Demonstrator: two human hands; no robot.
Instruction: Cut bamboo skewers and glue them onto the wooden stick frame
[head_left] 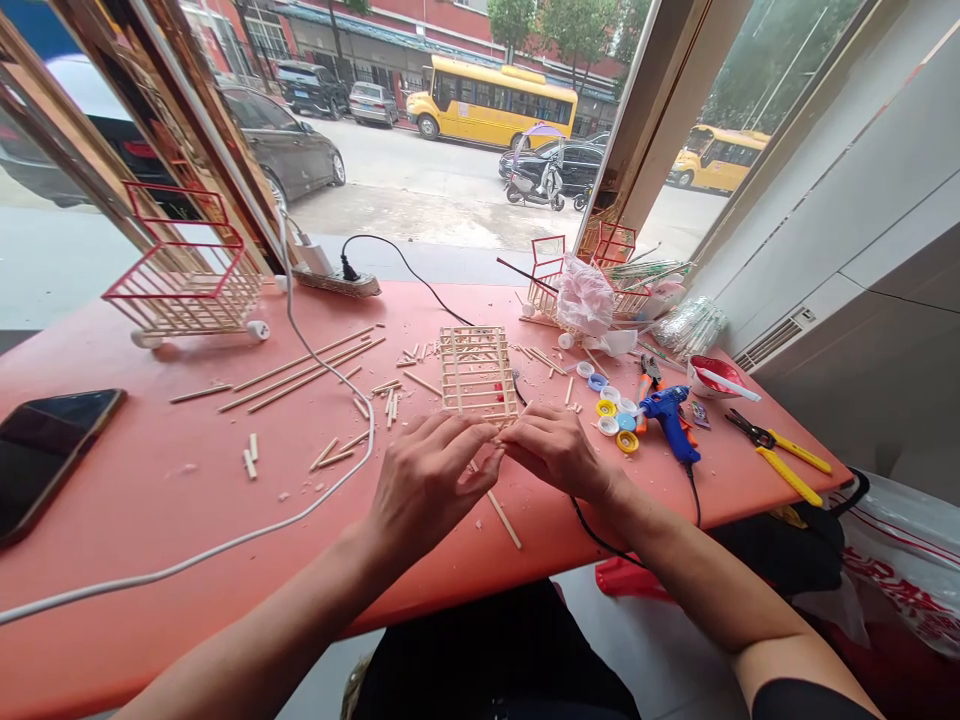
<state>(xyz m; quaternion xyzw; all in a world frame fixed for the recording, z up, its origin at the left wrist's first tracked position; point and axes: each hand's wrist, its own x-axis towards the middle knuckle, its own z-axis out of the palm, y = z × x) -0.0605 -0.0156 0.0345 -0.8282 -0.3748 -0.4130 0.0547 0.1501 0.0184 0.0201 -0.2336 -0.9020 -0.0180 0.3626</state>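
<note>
A small frame of thin wooden sticks [474,375], crossed like a ladder, sits in front of me on the pink table. Its near edge is partly covered by my fingers. My left hand [439,462] is closed there, thumb and fingertips pinched together. Close against it, my right hand [559,448] also pinches at the same edge, the fingertips of both hands nearly touching. Any small piece between the fingertips is hidden. One loose stick [504,518] lies on the table just below my hands.
Cut sticks [300,375] and a white cable [330,495] lie left, near a phone [52,450]. A stick cart [187,270] stands back left. Rightward are bottle caps [627,441], a blue glue gun [670,412], yellow-handled pliers [784,455] and a red cup [712,378].
</note>
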